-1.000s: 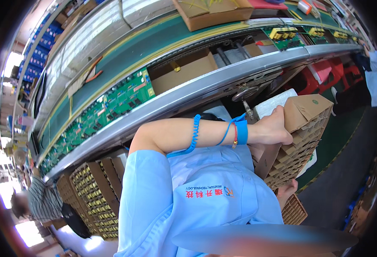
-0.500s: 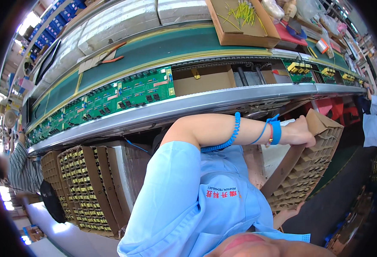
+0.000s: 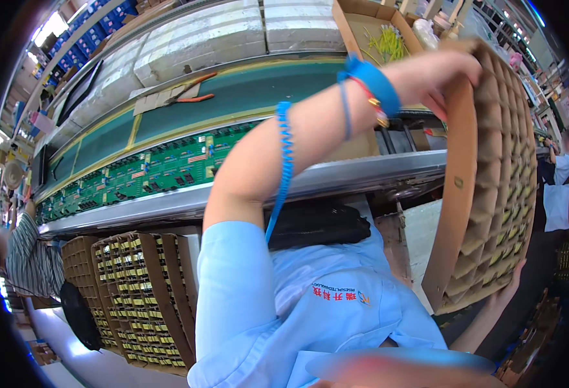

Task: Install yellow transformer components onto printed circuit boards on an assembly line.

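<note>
A cardboard tray with a divider grid [image 3: 491, 161] is tipped up on its side at the right. Yellowish parts sit in many of its lower cells. My left hand [image 3: 449, 74], with a blue wrist strap and coiled cord above it, grips the tray's upper end, the fingers curled over the rim. At the lower right, my right hand [image 3: 511, 284] holds the tray's outer side near the bottom; the tray hides part of its fingers. Behind the left forearm run green circuit boards [image 3: 148, 168] along the conveyor rail.
On the green belt lie orange-handled pliers [image 3: 197, 98]. A carton of yellow-green wires [image 3: 388, 45] stands farther back. White foam blocks [image 3: 200, 45] line the far side. More filled divider trays [image 3: 135, 297] stand at the lower left. Other people [image 3: 562, 187] are at the right and left edges.
The tray has risen and come closer, its upper end now in front of the conveyor. My left hand went up with it, and my right hand also moved up and to the right.
</note>
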